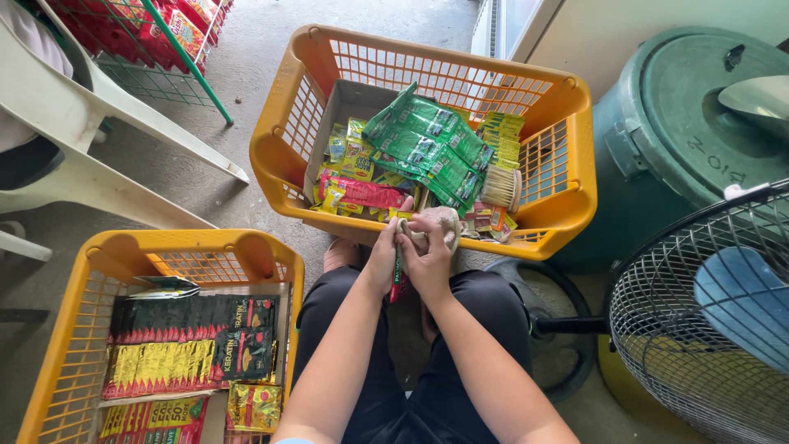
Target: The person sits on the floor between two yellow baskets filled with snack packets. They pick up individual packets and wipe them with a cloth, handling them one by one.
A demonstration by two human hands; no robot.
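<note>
Cloth point(440, 224) and red sachet strip point(397, 284) pinched by closed fingers of both hands point(383, 259) point(427, 261), over orange basket point(567, 222), concrete floor point(246, 49).

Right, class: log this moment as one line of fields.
left hand: on red sachet strip | right hand: holding beige cloth | place: over orange basket of sachets

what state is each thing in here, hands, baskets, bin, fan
left hand: closed around a red strip
right hand: closed on a beige cloth
far orange basket: loaded with green and red sachet strips
brush: lying in the far basket
near orange basket: packed with flat rows of black, gold and red sachets
green bin: lid on
fan: blades look still
white chair: upright
</note>
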